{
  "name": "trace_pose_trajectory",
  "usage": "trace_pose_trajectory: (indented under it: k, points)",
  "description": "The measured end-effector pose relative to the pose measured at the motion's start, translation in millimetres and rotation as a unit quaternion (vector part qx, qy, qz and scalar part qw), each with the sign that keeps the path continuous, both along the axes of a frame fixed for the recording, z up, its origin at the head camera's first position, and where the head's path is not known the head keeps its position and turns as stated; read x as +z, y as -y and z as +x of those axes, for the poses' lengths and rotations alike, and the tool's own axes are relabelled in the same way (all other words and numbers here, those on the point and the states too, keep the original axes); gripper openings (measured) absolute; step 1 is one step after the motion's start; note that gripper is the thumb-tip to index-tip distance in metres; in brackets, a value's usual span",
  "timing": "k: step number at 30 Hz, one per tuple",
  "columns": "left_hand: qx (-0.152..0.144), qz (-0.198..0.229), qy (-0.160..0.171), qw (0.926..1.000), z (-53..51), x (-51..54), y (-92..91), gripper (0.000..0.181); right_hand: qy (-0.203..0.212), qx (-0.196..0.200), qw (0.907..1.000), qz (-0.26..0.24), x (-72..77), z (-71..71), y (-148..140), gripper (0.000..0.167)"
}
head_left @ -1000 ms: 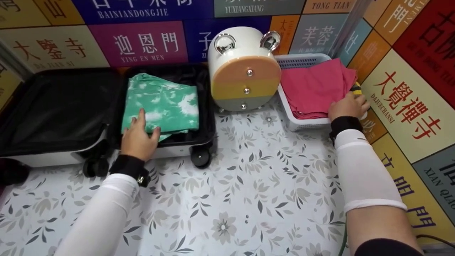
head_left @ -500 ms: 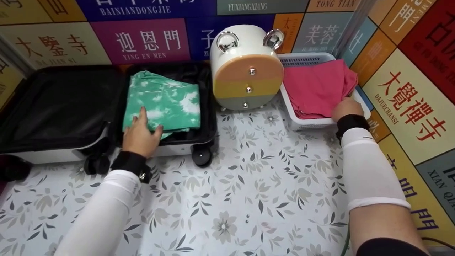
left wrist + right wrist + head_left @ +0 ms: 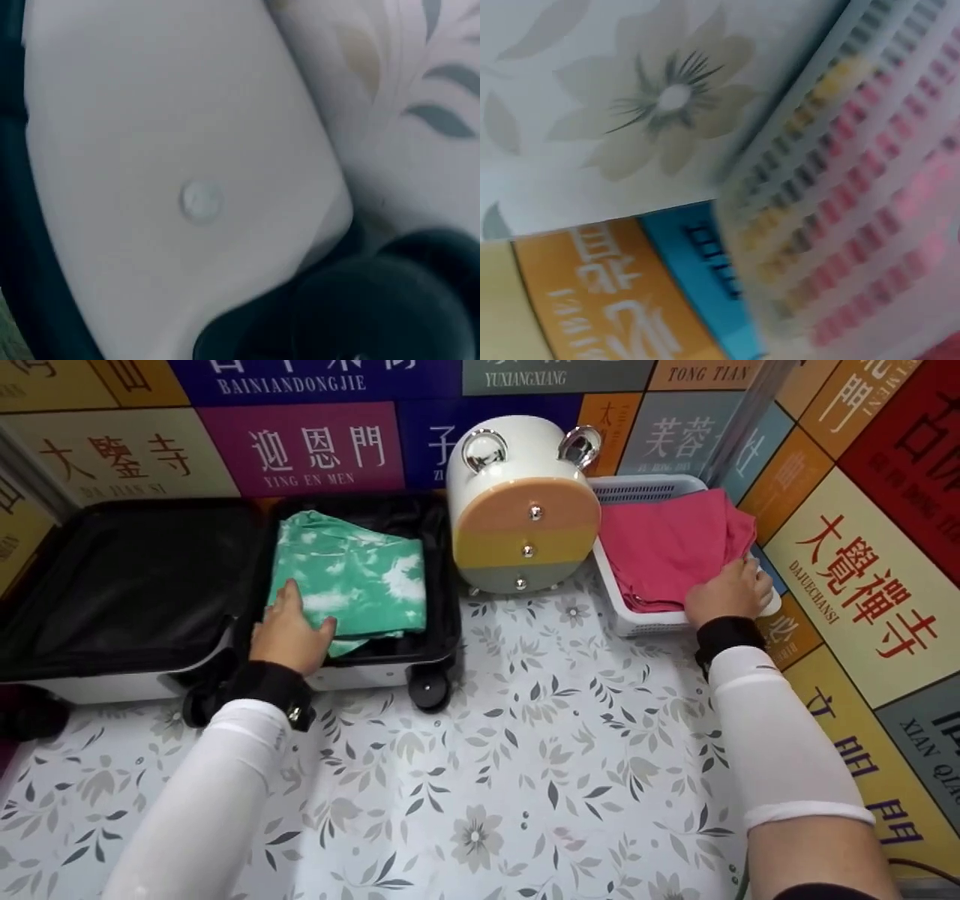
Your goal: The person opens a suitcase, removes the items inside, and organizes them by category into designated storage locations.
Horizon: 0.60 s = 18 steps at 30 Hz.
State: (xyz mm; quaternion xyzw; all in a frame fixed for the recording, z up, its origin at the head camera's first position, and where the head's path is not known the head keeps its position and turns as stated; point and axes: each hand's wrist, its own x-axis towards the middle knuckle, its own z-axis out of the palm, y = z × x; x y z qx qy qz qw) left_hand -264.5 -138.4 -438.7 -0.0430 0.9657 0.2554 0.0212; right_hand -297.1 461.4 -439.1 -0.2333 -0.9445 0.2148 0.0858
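My left hand (image 3: 289, 631) lies at the front left corner of a folded green-and-white tie-dye cloth (image 3: 352, 574), its fingers spread and extended. That cloth sits in the right half of an opened suitcase (image 3: 360, 678). On the other side, my right hand (image 3: 729, 591) is at the right edge of a folded pink cloth (image 3: 667, 547) inside a white plastic basket (image 3: 652, 624). Its fingertips are partly hidden, so whether they pinch the cloth does not show. Through the slotted basket wall (image 3: 840, 172) in the right wrist view, pink and yellow-black patches show.
A white rounded drawer box (image 3: 525, 517) with shiny ears stands between suitcase and basket. The suitcase's black left half (image 3: 142, 585) lies open; wheels (image 3: 429, 688) stick out in front. A floral-patterned surface (image 3: 480, 765) lies before them, with printed walls behind and right.
My right hand dipped into the basket at its right side, then rose slightly and shifted left against the pink cloth. My left hand has stayed almost in place by the green cloth.
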Motion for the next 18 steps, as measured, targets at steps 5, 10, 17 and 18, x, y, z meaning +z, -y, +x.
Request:
trace_pose_trajectory:
  k: [5,10,17,18]
  points:
    - [0.015,-0.005,0.021,0.9996,-3.5,4.0,8.4,0.092,-0.060,0.040,0.9973,-0.007,8.5,7.5,39.9,0.064]
    - [0.020,-0.002,0.027,0.9994,-4.4,4.3,14.5,0.092,-0.107,0.103,0.9886,-0.028,14.4,13.3,84.7,0.055]
    - [0.020,0.008,0.041,0.9989,-4.2,7.1,19.3,0.094,-0.164,0.193,0.9668,-0.036,15.1,17.5,147.6,0.044]
    - [0.020,0.010,0.043,0.9988,-3.9,7.7,20.2,0.094,-0.167,0.204,0.9637,-0.039,15.6,18.5,156.0,0.043]
